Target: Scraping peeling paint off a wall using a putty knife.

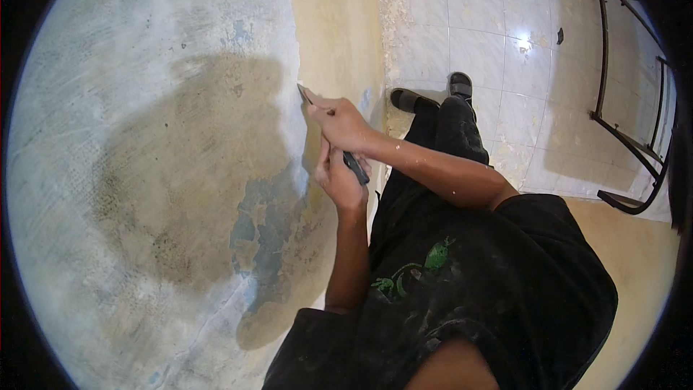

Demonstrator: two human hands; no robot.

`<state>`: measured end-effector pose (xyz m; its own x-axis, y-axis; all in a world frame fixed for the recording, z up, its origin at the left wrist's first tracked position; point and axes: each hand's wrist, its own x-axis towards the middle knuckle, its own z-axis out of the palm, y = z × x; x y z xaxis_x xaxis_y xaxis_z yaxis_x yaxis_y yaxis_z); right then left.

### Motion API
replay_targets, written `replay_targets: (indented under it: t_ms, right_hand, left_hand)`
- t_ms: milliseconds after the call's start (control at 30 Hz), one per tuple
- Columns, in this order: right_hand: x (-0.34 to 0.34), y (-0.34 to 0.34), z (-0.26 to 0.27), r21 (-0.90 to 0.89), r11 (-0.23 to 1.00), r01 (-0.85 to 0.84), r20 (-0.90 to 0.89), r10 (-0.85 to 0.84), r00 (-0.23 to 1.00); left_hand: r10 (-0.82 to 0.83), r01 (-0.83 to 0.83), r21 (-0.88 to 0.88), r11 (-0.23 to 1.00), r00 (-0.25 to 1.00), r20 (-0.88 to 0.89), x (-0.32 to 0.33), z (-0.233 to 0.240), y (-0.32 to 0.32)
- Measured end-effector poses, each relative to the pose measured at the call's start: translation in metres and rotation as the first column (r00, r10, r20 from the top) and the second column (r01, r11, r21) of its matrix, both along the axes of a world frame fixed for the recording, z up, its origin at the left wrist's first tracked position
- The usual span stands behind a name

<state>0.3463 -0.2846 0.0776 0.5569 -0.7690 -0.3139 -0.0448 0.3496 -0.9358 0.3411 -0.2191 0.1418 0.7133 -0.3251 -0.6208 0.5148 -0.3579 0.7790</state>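
Observation:
A scraper [355, 168] with a dark handle and a narrow metal blade is held in both hands against the wall. My right hand [345, 123] grips it near the blade, fingers pointing towards the tip. Below it, my left hand [344, 181] is wrapped around the handle, whose dark end sticks out beside the palm. The blade tip meets the ragged edge of the cream paint layer [335, 21], where it borders the bare, greyish-white wall surface [162, 27]. The fingers hide the middle of the tool.
Paint flakes [395, 16] litter the tiled floor [476, 5] along the wall base. My sandalled feet [460, 86] stand close to the wall. A dark metal frame [602, 59] is at the right. Bluish-grey patches [265, 227] show lower on the wall.

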Motion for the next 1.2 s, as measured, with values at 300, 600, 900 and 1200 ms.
replay_targets:
  t_ms: [300,600,900,1200]
  right_hand:
    - [-0.004,-0.001,0.001,0.400,0.913,-0.075,0.056,0.057,0.997]
    - [0.005,-0.002,-0.017,0.457,0.883,-0.107,0.034,0.104,0.994]
    - [0.008,0.004,-0.014,0.407,0.906,-0.116,-0.007,0.130,0.991]
    - [-0.010,-0.008,0.002,0.248,0.951,-0.186,-0.112,0.218,0.969]
  left_hand:
    - [-0.057,0.051,-0.092,0.994,0.996,-0.065,0.007,-0.004,0.001]
    - [-0.077,0.064,-0.172,0.983,0.995,-0.071,0.016,-0.011,-0.001]
    - [0.009,-0.011,-0.045,0.999,0.999,-0.052,0.012,-0.004,0.002]
    - [0.004,-0.016,-0.089,0.996,0.991,-0.136,0.001,-0.009,0.004]
